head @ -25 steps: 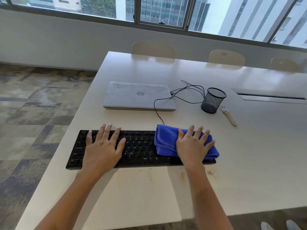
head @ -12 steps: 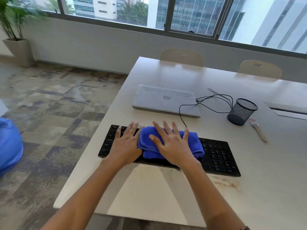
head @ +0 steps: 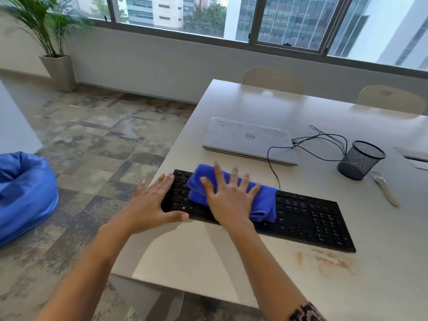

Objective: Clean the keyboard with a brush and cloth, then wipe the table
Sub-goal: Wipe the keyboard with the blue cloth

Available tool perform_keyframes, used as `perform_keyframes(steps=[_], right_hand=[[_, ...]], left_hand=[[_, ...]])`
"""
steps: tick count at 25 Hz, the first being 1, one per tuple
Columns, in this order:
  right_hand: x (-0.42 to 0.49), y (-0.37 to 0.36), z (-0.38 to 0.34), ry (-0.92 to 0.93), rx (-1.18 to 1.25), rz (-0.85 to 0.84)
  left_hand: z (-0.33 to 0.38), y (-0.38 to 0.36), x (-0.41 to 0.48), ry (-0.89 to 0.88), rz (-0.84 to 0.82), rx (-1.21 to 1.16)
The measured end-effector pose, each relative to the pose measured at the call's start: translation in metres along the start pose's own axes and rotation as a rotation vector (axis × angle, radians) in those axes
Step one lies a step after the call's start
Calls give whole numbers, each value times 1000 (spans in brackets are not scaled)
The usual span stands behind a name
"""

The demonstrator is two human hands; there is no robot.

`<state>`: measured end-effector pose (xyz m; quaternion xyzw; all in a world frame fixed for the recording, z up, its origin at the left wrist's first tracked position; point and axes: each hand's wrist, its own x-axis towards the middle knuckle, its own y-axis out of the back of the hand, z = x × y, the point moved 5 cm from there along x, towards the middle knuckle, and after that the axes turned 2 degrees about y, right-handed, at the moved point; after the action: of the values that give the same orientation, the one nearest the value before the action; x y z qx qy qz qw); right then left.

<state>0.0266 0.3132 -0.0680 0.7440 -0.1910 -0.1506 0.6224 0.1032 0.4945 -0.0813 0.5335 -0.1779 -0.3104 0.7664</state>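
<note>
Right hand point(head: 228, 200) lies flat on the folded blue cloth point(head: 267, 205), with its fingers point(head: 217, 174) spread wide and straight, pressing rather than gripping. The cloth sits on the left half of the keyboard point(head: 310, 218). Left hand point(head: 150, 205) is also flat, fingers point(head: 166, 181) straight, resting on the keyboard's left end and bracing it. Looks like the cloth pass on the keys is in progress.

Risks from here:
- The keyboard's left end is near the desk point(head: 254, 274) corner. A hard sideways stroke towards that end could push it over the edge if the left hand lifts.
- Nothing pins the cloth except palm pressure, so it can bunch up or slide off the keys, and a fold could catch on a keycap.
- The cable point(head: 273, 167) runs from the keyboard's back edge towards the laptop point(head: 247, 140) (can't tell if it's plugged in). If it is, pressing the keys sends input, and a tug could drag on the port.
- Brown stains point(head: 328, 262) sit on the desk in front of the keyboard. A cloth that picks up grime there could smear it back.

The brush point(head: 384, 191) lies well to the right beside the mesh cup point(head: 360, 161), untouched by either hand.
</note>
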Motion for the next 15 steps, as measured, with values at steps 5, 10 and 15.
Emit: perform_keyframes(steps=[5,10,15], right_hand=[[-20,-5,-29,280,-107,-40],[24,-2,-39,277,-87,-15],[-9,-17,-69,614,-68,52]], left_hand=[[-4,-2,-2,-30,63,-116],[-16,1,-16,15,128,-182],[-24,0,-20,1,152,-207]])
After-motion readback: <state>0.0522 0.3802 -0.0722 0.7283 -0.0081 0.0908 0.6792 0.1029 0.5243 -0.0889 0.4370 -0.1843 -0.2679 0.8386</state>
